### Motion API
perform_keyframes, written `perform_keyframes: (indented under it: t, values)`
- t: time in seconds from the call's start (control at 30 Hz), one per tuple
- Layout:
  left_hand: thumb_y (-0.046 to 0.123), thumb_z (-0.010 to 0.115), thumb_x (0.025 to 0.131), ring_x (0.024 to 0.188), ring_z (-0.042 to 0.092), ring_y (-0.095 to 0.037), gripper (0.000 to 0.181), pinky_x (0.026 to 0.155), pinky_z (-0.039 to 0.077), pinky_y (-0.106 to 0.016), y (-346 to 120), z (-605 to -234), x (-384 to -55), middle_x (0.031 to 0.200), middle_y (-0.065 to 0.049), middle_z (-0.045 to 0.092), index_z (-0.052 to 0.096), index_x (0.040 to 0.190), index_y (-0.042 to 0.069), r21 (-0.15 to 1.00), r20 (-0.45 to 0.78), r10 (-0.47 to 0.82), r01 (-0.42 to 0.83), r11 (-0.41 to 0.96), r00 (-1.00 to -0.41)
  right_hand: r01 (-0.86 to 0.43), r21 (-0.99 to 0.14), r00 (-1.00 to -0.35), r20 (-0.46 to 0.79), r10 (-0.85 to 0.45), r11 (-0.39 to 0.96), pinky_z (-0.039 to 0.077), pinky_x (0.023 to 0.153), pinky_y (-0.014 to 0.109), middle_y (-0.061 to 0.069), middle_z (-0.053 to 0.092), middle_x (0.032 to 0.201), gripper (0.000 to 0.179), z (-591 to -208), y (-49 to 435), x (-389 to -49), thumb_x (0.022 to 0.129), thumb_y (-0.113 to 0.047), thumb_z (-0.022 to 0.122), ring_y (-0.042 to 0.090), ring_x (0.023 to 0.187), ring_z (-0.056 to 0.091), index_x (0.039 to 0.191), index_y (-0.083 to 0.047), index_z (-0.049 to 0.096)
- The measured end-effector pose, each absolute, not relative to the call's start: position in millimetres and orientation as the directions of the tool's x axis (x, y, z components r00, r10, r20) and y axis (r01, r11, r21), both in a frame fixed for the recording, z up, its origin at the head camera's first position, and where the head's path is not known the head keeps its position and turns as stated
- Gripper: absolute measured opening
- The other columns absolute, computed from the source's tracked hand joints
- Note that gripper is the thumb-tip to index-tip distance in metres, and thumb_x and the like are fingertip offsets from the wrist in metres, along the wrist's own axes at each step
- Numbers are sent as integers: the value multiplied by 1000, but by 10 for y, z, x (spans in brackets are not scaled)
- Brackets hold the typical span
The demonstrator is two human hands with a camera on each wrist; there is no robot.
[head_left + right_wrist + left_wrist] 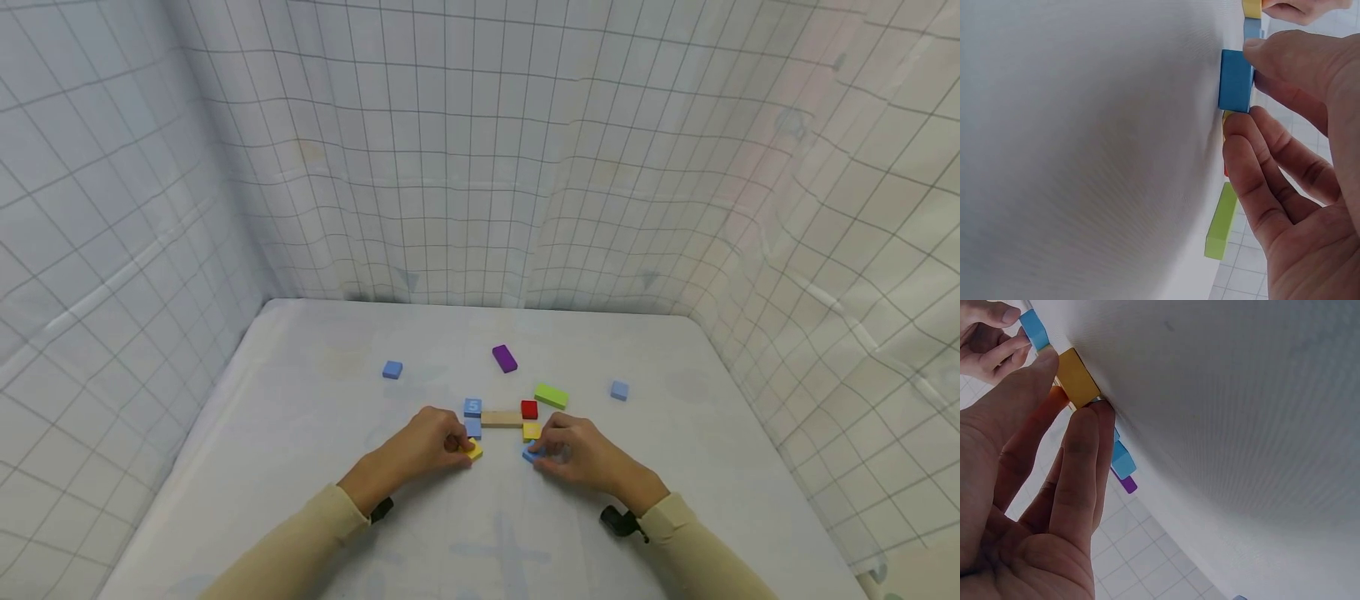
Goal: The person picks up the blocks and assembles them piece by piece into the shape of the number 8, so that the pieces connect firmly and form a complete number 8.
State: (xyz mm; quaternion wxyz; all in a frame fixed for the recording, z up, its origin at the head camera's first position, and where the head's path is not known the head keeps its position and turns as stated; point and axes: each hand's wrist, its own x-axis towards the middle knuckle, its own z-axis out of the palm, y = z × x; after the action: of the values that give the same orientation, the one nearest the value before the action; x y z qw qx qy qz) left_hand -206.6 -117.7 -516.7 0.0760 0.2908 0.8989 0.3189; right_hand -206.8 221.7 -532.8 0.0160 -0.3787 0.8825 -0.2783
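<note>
In the head view, the left hand (429, 443) pinches a yellow block (476, 451) and the right hand (583, 454) pinches a blue block (529, 456), both at the near side of a small arrangement on the white desk (315, 450). Fingers partly cover both pieces there; the left wrist view bares a plain broad face of the yellow block, gripped between thumb and fingertips, and the right wrist view does the same for the blue one. Only the head view gives the whole layout: a natural wood bar (501, 420) lies between a left pair, the numbered blue block (472, 406) above a lighter blue block (473, 429), and a right pair, a red block (529, 409) above a second yellow block (531, 432).

The one readable mark is a white "5" on the numbered blue block.

A lime-green block (551, 396) lies just beyond the red one, a purple block (505, 358) farther back. Two small blue blocks, one left (392, 369) and one right (619, 391), sit well apart from the group. White surface spreads widely to both sides, and the far edge meets a grid-patterned curtain (480, 167).
</note>
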Motion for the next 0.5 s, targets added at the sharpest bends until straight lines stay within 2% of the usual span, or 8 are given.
perform_keyframes:
  t: [0.27,0.5]
  values:
    - [9,101,91,81,64,-10,15,73,55,-16,-1179,-5171,-2072,92,-2,79,91,100,6,618,60,578,485,619,-814,-668,-491,-704,175,-688,559,67,88,23,-1,77,113,19,-5302,2221,-2070,98,-13,96,11,99,72,116,-15,90]
    - [9,101,91,80,64,-11,14,72,54,-16,-1171,-5175,-2074,91,-1,79,91,100,6,611,62,579,490,622,-813,-717,-463,-672,258,-694,522,69,85,25,0,79,109,20,-5250,2247,-2088,97,-10,96,11,95,75,116,-13,90]
